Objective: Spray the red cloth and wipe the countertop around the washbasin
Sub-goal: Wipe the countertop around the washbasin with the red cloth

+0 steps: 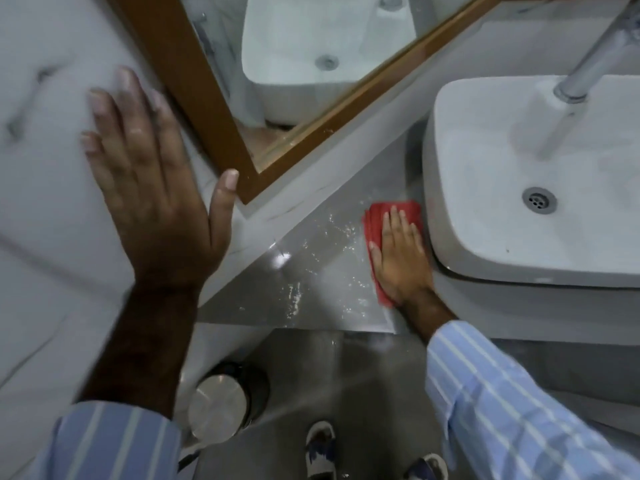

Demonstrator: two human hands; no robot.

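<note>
Right hand (401, 261) pressing red cloth (375, 220) flat on the grey tabletop (311, 282), just beside the washbasin (519, 188).

Right grip is lying apart, fingers extended and palm down on the cloth, pinning rather than pinching it; cloth is sitting at 9 o'clock of the basin, its edge touching or nearly touching the basin wall. Water droplets (332, 233) are glinting on the tabletop at 9 o'clock of the cloth. Left hand (156, 188) is resting open, fingers spread, flat against the white marble wall (45, 168), holding nothing, thumb tip near the wooden mirror frame (207, 98). Chrome tap (595, 57) is standing over the basin at 12 o'clock. A steel-lidded bin (218, 407) is standing on the floor below the tabletop edge, at 7 o'clock of the cloth.
</note>
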